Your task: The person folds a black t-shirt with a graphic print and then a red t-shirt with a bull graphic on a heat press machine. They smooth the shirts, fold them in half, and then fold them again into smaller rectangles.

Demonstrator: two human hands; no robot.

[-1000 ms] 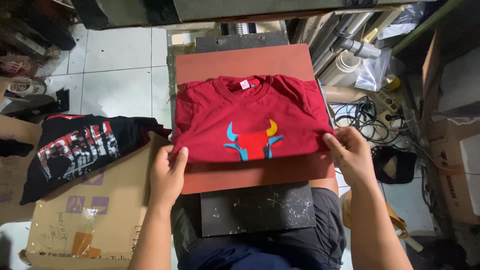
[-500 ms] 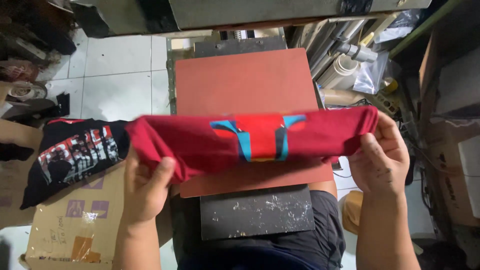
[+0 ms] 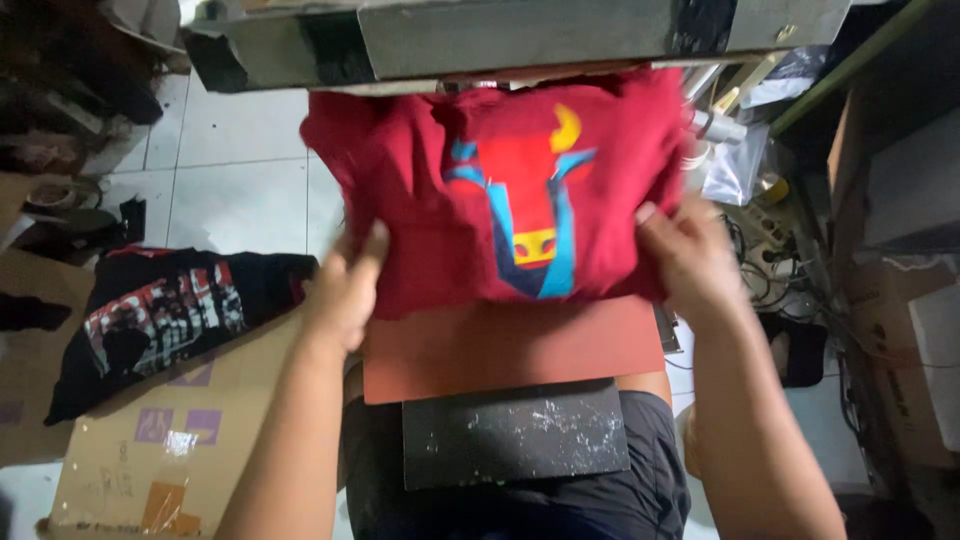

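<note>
left hand [image 3: 345, 290] grips red bull-print T-shirt [image 3: 500, 190] edge | right hand [image 3: 690, 262] grips opposite edge | shirt above heat-press pad [image 3: 510, 345] | black T-shirt [image 3: 160, 320] left of pad

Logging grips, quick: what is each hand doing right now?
Left hand: gripping the red T-shirt.
Right hand: gripping the same T-shirt.

Shirt [image 3: 500, 200] on press pad [image 3: 510, 345], between hands
</note>
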